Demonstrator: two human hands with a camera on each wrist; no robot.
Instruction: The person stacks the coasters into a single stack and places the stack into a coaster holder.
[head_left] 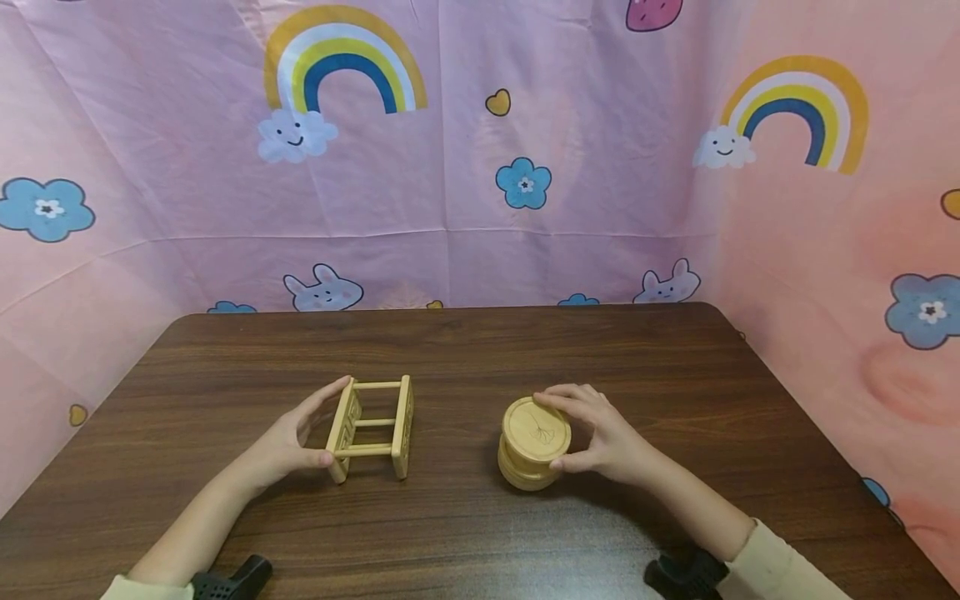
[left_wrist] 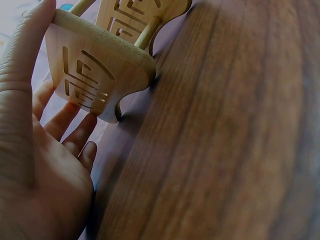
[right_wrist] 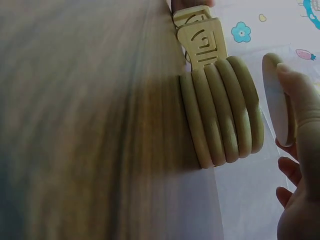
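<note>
On the left of the table stands a light wooden rack (head_left: 403, 429) with carved side panels joined by rods. My left hand (head_left: 288, 450) grips its left panel (left_wrist: 95, 70), thumb at the near end and fingers at the far end. To the right is a stack of round wooden discs (head_left: 521, 477), seen side-on in the right wrist view as several discs (right_wrist: 222, 115). My right hand (head_left: 611, 437) pinches the top disc (head_left: 536, 429) by its edge; the right wrist view shows this disc (right_wrist: 280, 100) apart from the stack, with a gap between.
The brown wooden table (head_left: 450, 542) has its far edge against a patterned cloth backdrop (head_left: 480, 267), which also runs along both sides. Between the rack and the stack lies bare tabletop. Black straps sit at both wrists.
</note>
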